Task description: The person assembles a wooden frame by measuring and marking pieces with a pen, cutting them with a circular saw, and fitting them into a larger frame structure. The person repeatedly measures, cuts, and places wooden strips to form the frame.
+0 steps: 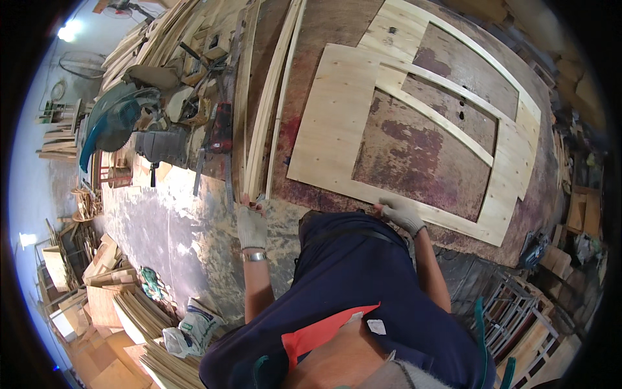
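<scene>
- nearest: the wearer's dark blue clothing [369, 285], with one forearm to either side of it.
- left hand [252, 227]: gloved, at the near ends of the pale wooden strips [267, 129]; the fingertips meet the wood, though whether they are clamped cannot be told.
- right hand [402, 216]: gloved, just beside the near edge of the plywood frame [334, 117]; finger closure cannot be told.
- key relation: the strips extend straight ahead of the left fingers, long axis away from the body, far ends leaning rightward; the left hand is the nearer one.
- strips: slender, straight, light-toned, side by side left of the frame.
- frame: broad, flat, knotted, with large openings and slanting bars, on the stained tabletop [414, 139].
- farther left: a circular saw [115, 126] with a toothed blade.
</scene>
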`<control>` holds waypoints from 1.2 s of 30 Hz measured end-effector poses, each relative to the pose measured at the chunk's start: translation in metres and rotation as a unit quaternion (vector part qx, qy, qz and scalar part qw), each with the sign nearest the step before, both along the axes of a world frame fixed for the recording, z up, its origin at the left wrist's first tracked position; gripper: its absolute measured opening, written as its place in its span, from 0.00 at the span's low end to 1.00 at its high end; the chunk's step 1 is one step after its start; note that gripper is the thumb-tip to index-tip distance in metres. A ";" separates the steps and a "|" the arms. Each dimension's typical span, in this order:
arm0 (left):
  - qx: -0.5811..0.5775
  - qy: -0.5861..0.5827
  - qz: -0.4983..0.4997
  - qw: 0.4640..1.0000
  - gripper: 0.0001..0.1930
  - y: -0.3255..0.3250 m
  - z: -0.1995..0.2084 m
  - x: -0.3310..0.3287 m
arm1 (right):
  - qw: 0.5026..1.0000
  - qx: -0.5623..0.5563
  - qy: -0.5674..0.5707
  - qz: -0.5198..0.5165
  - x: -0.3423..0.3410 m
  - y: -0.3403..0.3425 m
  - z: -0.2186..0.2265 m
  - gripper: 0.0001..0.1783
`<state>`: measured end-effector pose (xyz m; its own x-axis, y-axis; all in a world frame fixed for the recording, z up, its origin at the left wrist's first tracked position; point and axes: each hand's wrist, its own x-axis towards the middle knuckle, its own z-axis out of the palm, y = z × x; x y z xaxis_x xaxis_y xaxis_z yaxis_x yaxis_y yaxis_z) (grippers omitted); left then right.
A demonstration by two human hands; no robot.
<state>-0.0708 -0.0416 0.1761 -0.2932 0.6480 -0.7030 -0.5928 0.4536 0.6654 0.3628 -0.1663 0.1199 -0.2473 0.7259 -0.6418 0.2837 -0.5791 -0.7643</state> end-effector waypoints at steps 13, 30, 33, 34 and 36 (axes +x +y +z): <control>0.051 -0.144 -0.118 0.981 0.10 -0.038 0.080 0.105 | 0.800 -0.132 0.495 -0.313 -0.182 0.180 0.107 0.19; 0.137 -0.025 -0.171 0.975 0.19 0.052 0.027 0.097 | 0.956 0.127 -0.229 -0.134 0.022 -0.016 0.050 0.24; 0.151 -0.031 -0.167 0.974 0.24 0.088 0.027 0.099 | 0.940 0.189 -0.277 -0.063 0.034 -0.063 0.044 0.23; 0.178 -0.030 -0.162 0.970 0.26 0.095 0.028 0.102 | 0.932 0.199 -0.302 -0.032 0.034 -0.076 0.044 0.22; 0.183 -0.002 -0.140 0.973 0.30 0.107 0.030 0.108 | 0.949 0.156 -0.269 -0.045 0.032 -0.095 0.043 0.22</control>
